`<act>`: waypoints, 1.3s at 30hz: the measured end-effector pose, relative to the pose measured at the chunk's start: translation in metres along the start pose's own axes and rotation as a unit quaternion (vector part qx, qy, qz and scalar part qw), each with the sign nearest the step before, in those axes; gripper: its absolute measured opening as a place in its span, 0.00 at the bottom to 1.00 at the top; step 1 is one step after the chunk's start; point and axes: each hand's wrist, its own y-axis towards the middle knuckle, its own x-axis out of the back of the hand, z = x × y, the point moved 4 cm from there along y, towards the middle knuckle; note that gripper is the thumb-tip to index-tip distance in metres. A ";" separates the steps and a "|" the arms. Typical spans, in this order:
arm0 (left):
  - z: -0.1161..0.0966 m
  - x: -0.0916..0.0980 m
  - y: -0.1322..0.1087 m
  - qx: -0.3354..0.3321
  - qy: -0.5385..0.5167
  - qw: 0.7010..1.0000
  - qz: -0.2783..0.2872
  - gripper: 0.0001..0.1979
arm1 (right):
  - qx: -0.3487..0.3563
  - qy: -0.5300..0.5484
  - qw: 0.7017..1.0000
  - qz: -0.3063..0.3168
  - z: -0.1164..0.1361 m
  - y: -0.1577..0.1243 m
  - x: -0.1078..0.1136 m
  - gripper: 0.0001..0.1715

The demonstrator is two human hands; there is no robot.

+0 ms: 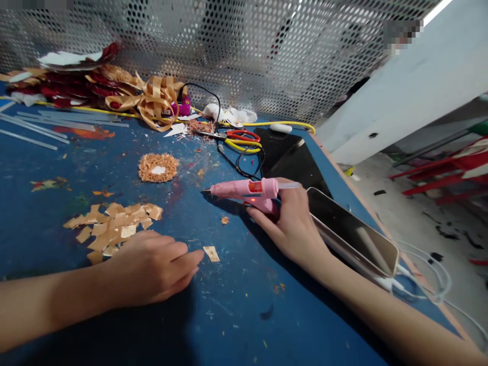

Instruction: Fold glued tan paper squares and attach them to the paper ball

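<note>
2 bare hands are over a blue table (236,300), the right hand (295,223) wrapped firmly around the handle of a pink glue gun (236,189). Take that gun as the dial's center, with 12 o'clock away from the person. Its nozzle points to 9 o'clock, a small light glows on its side, and a clear stick (288,185) juts from the rear.

The left hand (160,264) has its fingers curled and bunched, fingertips just beside 1 loose gold square (211,253) at 7 o'clock; I cannot tell whether they touch it or pinch anything.

Progress looks partial. Between 9 and 10 o'clock lies 1 shaggy tan piece (147,170), which seems already formed, its white middle uncovered; no square shows on it. Between 8 and 9 o'clock, partly behind the left hand, spreads a pile of gold squares (109,223), all apparently unused. Only the 1 square by the fingertips lies apart; whether it bears glue is too small to tell.

Spare glue sticks (82,119) lie near 10 o'clock, scissors (242,137) at 12, and a phone (351,231) between 3 and 4.
</note>
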 end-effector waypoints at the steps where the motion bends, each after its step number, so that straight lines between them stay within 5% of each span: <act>1: 0.001 0.001 0.001 0.005 -0.005 1.000 -0.004 0.14 | 0.003 0.003 1.000 -0.020 0.002 -0.001 0.006 0.23; 7: 0.003 0.001 0.005 0.008 -0.021 1.000 -0.005 0.17 | 0.072 0.013 0.988 -0.137 0.022 -0.009 0.037 0.16; 10: 0.003 0.000 0.005 0.013 -0.022 1.000 0.001 0.17 | 0.231 0.032 0.971 -0.059 0.045 -0.014 0.031 0.03; 13: 0.003 -0.001 0.004 0.012 -0.026 1.000 -0.002 0.15 | 0.327 0.021 0.944 0.029 0.068 -0.021 0.022 0.15; 25: 0.005 -0.003 0.006 0.035 -0.050 0.998 0.018 0.16 | 0.330 -0.022 0.943 0.040 0.090 -0.023 0.009 0.17; 31: 0.002 -0.002 0.006 0.077 -0.115 0.990 0.015 0.13 | 0.317 -0.013 0.948 -0.013 0.089 -0.020 0.011 0.11; 34: -0.001 0.000 0.007 0.182 -0.268 0.946 0.030 0.10 | 0.310 0.002 0.949 -0.059 0.088 -0.021 0.019 0.09; 39: -0.013 -0.009 0.007 0.331 -0.545 0.767 0.070 0.14 | 0.344 0.026 0.933 -0.105 0.089 -0.031 0.031 0.11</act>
